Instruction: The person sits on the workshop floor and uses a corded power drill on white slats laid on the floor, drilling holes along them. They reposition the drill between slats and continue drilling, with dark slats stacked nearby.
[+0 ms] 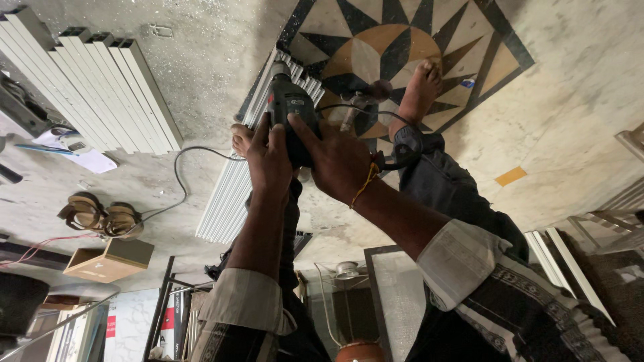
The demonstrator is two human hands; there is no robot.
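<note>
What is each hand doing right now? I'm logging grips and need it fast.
Left hand: closed around the power drill, on its left side.
Right hand: closed on the same drill from the right.

I am counting two hands: my left hand (268,161) and my right hand (339,161), both wrapping around one dark green power drill (290,107). I am seeing one black cord (178,181) running across the floor. Two bare feet are showing, one (421,87) on the star pattern and one (240,137) beside the profiles. I am making out two bundles of pale metal profiles: one bundle (225,201) lying under the drill, one bundle (100,87) lying well apart at the upper left. I am counting two sandals (100,216) and one cardboard box (111,260); the single strips in each bundle are too tightly packed to count.
</note>
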